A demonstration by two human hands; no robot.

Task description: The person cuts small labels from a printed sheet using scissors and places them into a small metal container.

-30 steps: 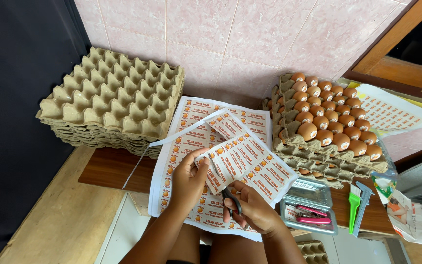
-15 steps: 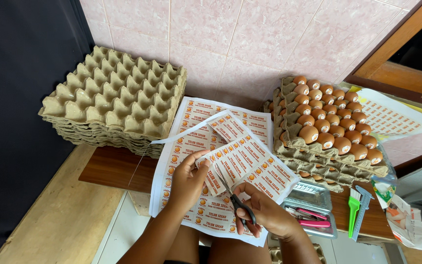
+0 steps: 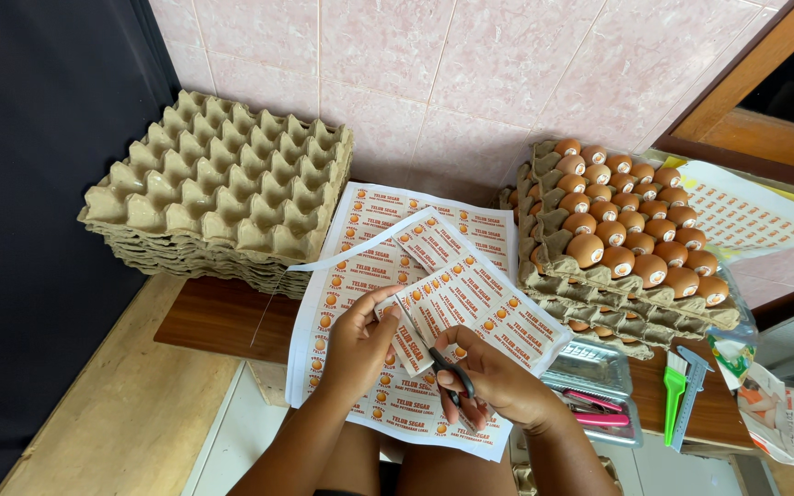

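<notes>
A stack of empty grey pulp egg trays [image 3: 218, 197] sits at ten o'clock against the pink tiled wall [image 3: 452, 64]. At two o'clock, trays of brown eggs [image 3: 631, 230] are piled. A green comb-like tool [image 3: 673, 390] lies at four o'clock.

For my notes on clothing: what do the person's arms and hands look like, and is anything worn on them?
Both forearms are bare, with no sleeves in view. The left hand and right hand show no gloves, rings, watch or bracelet. Fingernails look short and unpainted.
</notes>
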